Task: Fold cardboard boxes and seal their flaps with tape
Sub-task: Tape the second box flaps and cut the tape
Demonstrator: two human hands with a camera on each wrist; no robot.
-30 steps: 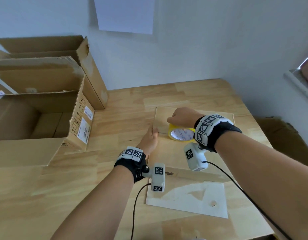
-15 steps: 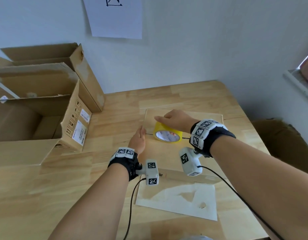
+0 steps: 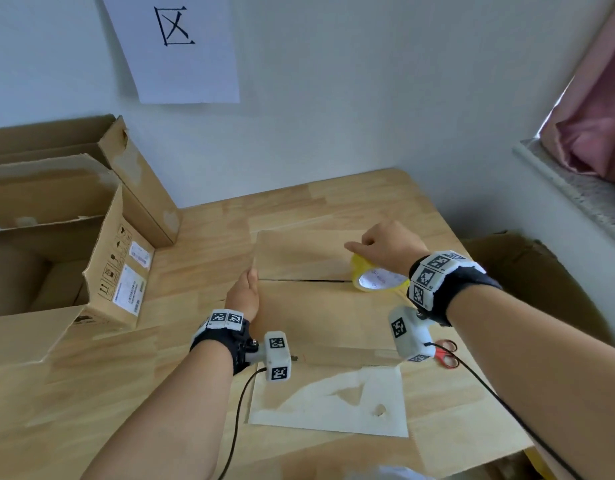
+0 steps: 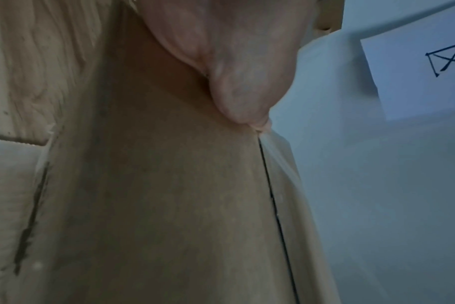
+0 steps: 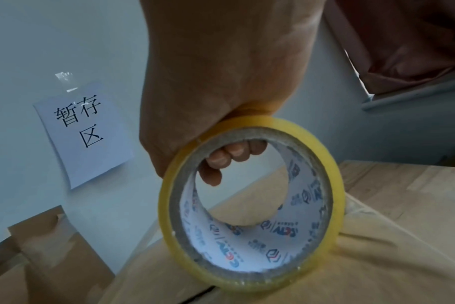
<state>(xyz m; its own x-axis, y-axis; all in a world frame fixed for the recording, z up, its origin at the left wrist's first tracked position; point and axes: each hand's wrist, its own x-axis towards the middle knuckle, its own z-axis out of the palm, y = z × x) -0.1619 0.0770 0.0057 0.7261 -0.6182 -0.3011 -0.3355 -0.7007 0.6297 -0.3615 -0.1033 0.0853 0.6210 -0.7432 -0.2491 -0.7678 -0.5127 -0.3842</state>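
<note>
A closed cardboard box lies on the wooden table, its two top flaps meeting in a seam that runs left to right. My left hand rests at the seam's left end, and the thumb presses on the box top. A pale glossy strip lies along the seam there. My right hand holds a yellow tape roll upright on the seam's right part. Its fingers curl through the roll's printed core.
A large open carton and another carton stand at the left against the wall. Red-handled scissors lie by the box's near right corner. A white sheet lies in front of it. A brown carton sits off the table's right edge.
My right hand has rolled the tape roll rightward along the seam, away from the left hand. The left hand stays at the seam's left end. The head view has tilted up.
</note>
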